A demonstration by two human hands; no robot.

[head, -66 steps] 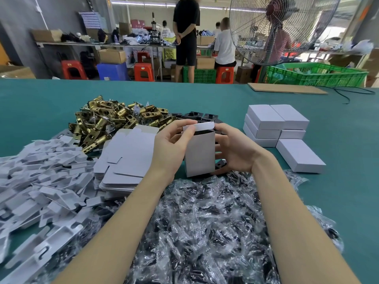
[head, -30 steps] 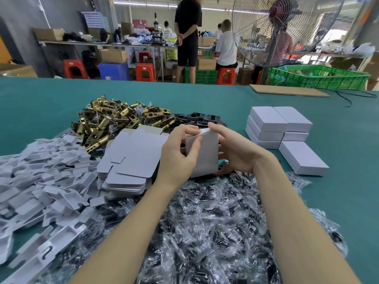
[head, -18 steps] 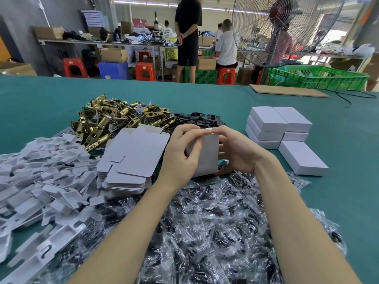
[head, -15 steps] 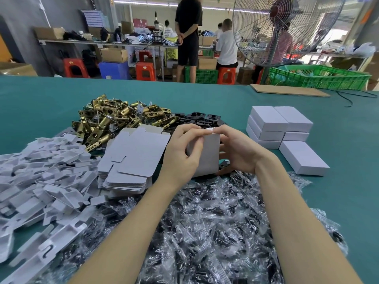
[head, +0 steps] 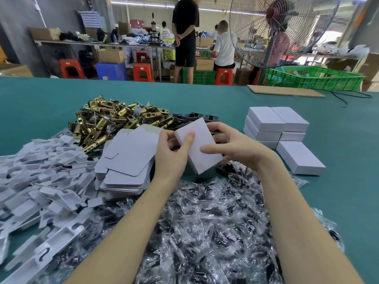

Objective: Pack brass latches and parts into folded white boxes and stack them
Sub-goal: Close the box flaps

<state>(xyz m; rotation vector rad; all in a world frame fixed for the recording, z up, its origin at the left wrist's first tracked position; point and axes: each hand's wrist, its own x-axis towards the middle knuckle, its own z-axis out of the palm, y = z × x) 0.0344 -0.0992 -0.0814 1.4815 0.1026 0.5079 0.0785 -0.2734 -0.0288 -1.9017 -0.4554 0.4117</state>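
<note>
We held the closed white box (head: 198,145) tilted above the counter (head: 338,189), w/ our left hand (head: 171,155) gripping its left edge, thumb on top, and our right hand (head: 233,144) curled round its right side. Rel. to that box: brass latches (head: 114,119) lay behind-left, flat box blanks (head: 127,158) just left, finished boxes (head: 276,124) stacked to the right, bagged parts (head: 205,222) in front.

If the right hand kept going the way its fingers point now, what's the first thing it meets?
The right hand points left across the closed white box it already holds. Beyond that, most likely the left hand, then the stack of flat box blanks; depth is unclear.
</note>
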